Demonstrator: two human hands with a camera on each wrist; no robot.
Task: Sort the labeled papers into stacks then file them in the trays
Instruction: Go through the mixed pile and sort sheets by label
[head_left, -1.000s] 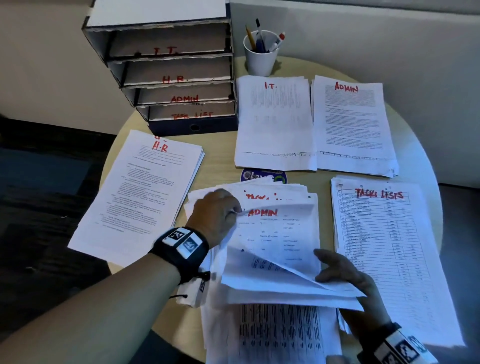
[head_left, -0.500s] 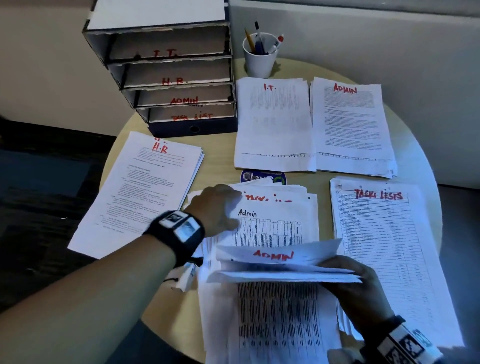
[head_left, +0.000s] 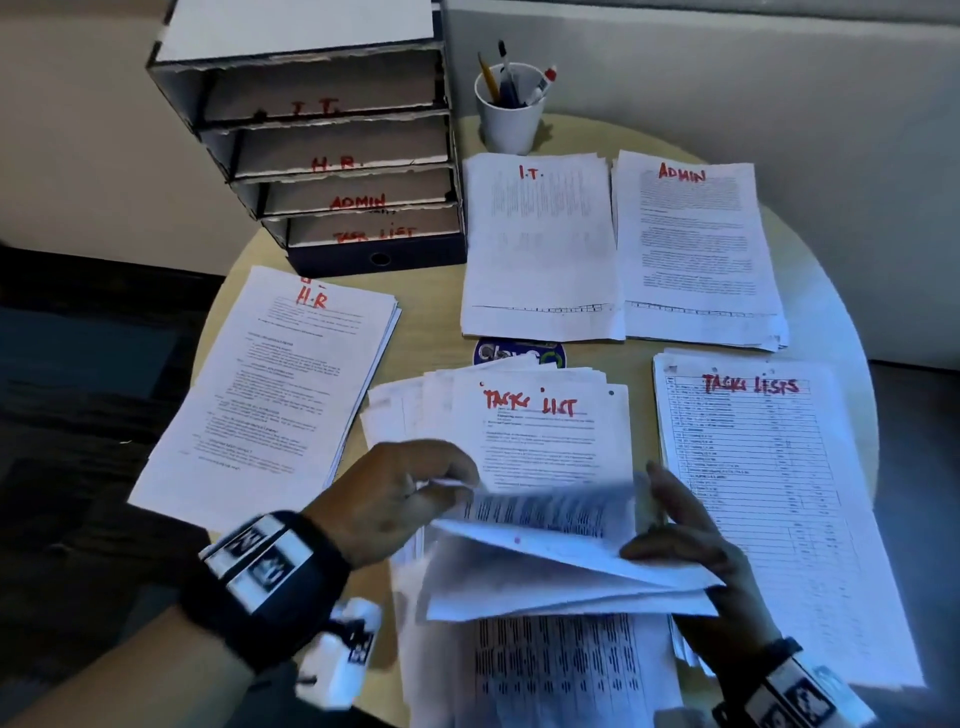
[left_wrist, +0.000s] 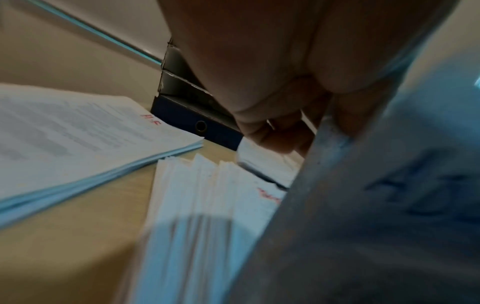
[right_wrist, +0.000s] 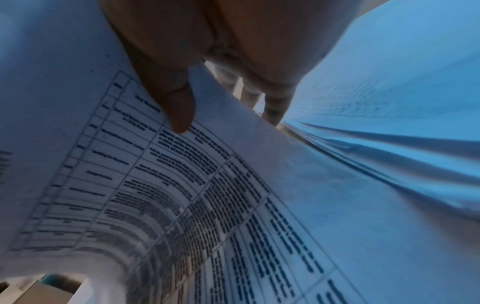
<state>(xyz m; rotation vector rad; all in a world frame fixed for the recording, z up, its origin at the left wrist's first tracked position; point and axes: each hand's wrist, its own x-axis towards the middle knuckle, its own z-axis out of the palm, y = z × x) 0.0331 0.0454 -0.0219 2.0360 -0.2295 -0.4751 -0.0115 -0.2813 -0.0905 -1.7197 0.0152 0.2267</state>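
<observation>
An unsorted pile (head_left: 540, 431) lies at the table's middle, its top sheet marked "Task List" in red. Over its near half I hold several folded-back sheets (head_left: 561, 571). My left hand (head_left: 395, 499) pinches their left edge. My right hand (head_left: 691, 551) grips their right side, thumb on top (right_wrist: 179, 111). Sorted stacks lie around: H.R. (head_left: 275, 395) at left, I.T. (head_left: 540, 249) and Admin (head_left: 696, 249) at the back, Task Lists (head_left: 769, 499) at right. The tray rack (head_left: 332, 140) stands back left with slots marked I.T., H.R., Admin, Task List.
A white cup of pens (head_left: 511, 106) stands behind the I.T. stack. A round blue sticker (head_left: 519, 353) shows on the round beige table (head_left: 431, 312). The table edge curves close at left and right. A pale wall runs behind.
The Admin sheets have been lifted and folded toward me, uncovering the Task List sheet on the pile. My left hand moved from the pile's top edge down to the lifted sheets.
</observation>
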